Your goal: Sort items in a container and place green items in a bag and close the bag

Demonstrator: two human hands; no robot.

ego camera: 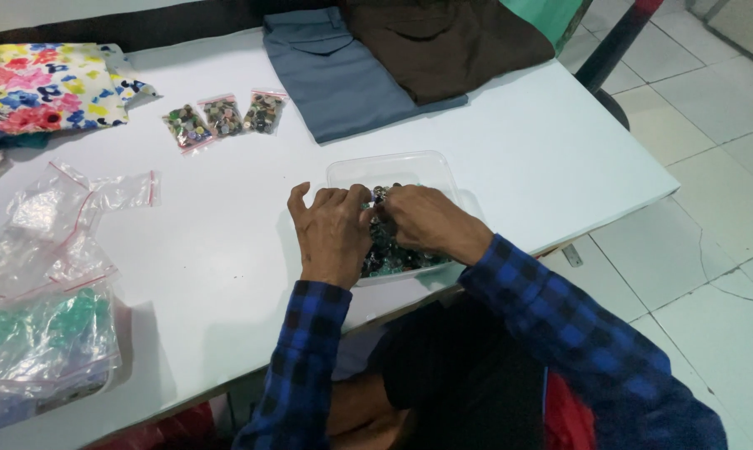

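Observation:
A clear plastic tray [393,167] on the white table [518,150] holds a heap of small dark and green buttons [389,254]. Both hands are over it. My left hand [331,233] rests on the tray's left side with its fingertips bent into the heap. My right hand [431,221] reaches in from the right, and its fingertips pinch small buttons where the two hands meet. How many pieces it grips is hidden by the fingers. Both sleeves are blue and black check.
Three small zip bags of buttons [224,118] lie in a row farther back. Empty clear zip bags [52,217] and a fuller bag of green pieces [43,342] lie at the left. Folded grey-blue and brown trousers [393,58] and a floral cloth [52,83] lie at the back.

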